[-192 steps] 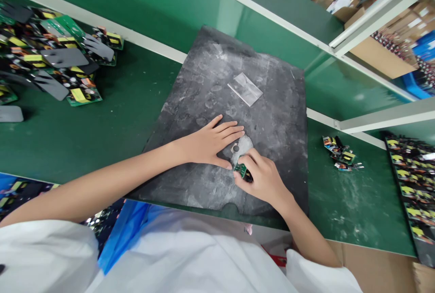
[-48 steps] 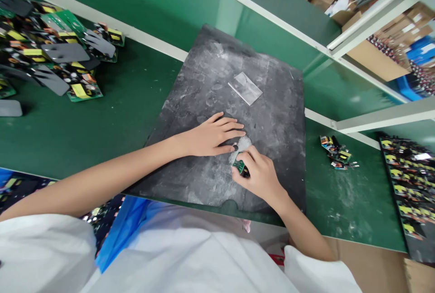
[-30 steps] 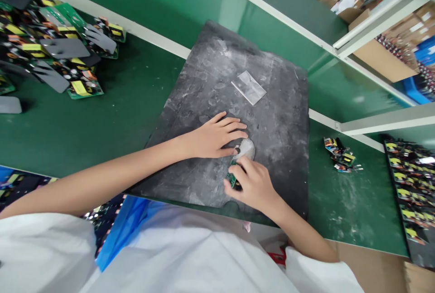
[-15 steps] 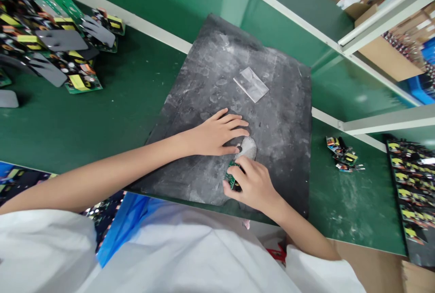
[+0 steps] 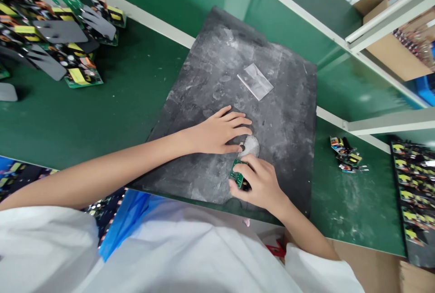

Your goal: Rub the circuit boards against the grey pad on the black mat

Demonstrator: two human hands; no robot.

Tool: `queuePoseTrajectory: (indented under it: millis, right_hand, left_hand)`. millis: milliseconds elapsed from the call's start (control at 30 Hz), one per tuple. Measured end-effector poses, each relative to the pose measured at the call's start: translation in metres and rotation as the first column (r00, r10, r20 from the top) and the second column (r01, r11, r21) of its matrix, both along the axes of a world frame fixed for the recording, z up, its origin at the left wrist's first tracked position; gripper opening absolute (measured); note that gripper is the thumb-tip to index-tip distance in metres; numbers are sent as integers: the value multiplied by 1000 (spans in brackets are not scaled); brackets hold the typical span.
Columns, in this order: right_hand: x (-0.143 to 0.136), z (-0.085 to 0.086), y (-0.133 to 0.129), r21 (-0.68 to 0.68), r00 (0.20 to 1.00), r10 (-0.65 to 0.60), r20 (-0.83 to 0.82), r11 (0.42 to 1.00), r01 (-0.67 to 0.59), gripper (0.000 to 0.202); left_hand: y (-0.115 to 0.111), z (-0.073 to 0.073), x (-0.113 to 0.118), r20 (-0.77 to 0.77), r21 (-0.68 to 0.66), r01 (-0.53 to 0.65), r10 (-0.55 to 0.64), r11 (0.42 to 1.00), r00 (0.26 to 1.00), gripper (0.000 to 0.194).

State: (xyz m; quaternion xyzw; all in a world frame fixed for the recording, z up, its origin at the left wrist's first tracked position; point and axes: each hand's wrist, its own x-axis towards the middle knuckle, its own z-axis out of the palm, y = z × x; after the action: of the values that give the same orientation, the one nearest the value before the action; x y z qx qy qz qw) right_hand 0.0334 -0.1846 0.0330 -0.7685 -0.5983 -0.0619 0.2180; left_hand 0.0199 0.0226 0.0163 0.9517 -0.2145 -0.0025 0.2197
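Note:
My right hand point(image 5: 260, 180) grips a small green circuit board point(image 5: 237, 173) by its edges, low over the near part of a dark, dusty mat point(image 5: 210, 75). Dark components show on the board's underside, partly covered by the fingers. Palm down on the mat, my left hand point(image 5: 220, 132) has its fingers stretched out and spread. Its thumb tip touches or lies right beside a small dark round part point(image 5: 242, 146), too small to name. Between the two hands is a pale grey, roundish patch point(image 5: 251, 146) on the mat.
A clear plastic bag point(image 5: 255, 82) lies farther up the mat. Boards with grey heat sinks point(image 5: 61, 32) are heaped at the left of the green bench. A few assembled boards point(image 5: 346, 153) sit at right, near a tray of boards point(image 5: 413, 193). Metal shelf posts point(image 5: 390, 127) cross the right side.
The view has shifted slightly. My right hand has turned the circuit board a little, so more of its green face shows. My left hand stays flat on the mat.

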Motion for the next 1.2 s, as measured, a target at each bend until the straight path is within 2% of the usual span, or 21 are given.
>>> queuePoseTrajectory:
  millis: [133, 367, 500, 600, 700, 767, 833, 867, 933, 1000, 1033, 1067, 1100, 1200]
  right_hand:
    - [6, 0, -1, 53, 998, -57, 5, 997, 56, 9]
    - [-2, -5, 2, -64, 989, -39, 143, 997, 49, 12]
    - [-3, -5, 3, -41, 978, -121, 168, 991, 129, 12]
    - [-3, -4, 3, -76, 980, -66, 187, 994, 81, 11]
    - [-3, -1, 1, -76, 998, -18, 59, 997, 22, 9]
    - [0, 5, -2, 25, 986, -43, -162, 999, 47, 8]
    - [7, 12, -6, 180, 891, -63, -450, 971, 159, 11]
    - [13, 16, -8, 243, 794, -54, -606, 937, 249, 15]
    - [27, 22, -12, 258, 502, 5, -865, 862, 436, 26]
    - [43, 23, -16, 152, 172, 66, -983, 821, 551, 35]
    - [52, 22, -19, 92, 45, 82, -996, 813, 575, 37]
    - [60, 20, -22, 54, -35, 92, -995, 803, 593, 39]
    - [69, 18, -25, 39, -74, 107, -992, 789, 614, 40]
    - [89, 13, -34, 62, -87, 165, -982, 730, 680, 42]
  left_hand:
    - [0, 0, -1, 4, 0, 8, -8, 1000, 1000, 43]
    - [-1, 0, -1, 11, 4, 4, -5, 1000, 1000, 42]
    - [-1, 0, -1, 22, -6, 0, 0, 1000, 1000, 41]
    - [-1, 0, -1, 22, -5, -1, 2, 1000, 1000, 41]
    - [-1, 0, 0, 9, 3, 2, -2, 1000, 1000, 42]
    - [0, 0, 0, 6, 11, 4, -4, 1000, 1000, 43]
    - [1, -1, 0, 17, 23, 13, -13, 1000, 1000, 45]
    - [1, -1, 0, 26, 29, 19, -19, 999, 999, 46]
    - [2, -2, 0, 50, 44, 24, -26, 999, 998, 47]
    - [3, -2, 1, 63, 63, 22, -26, 998, 998, 47]
    - [4, -3, 2, 65, 71, 19, -24, 997, 998, 47]
    - [4, -4, 3, 64, 78, 22, -27, 997, 998, 48]
    - [5, -5, 4, 66, 85, 19, -25, 996, 997, 48]
    - [7, -8, 7, 83, 92, 13, -20, 996, 996, 49]
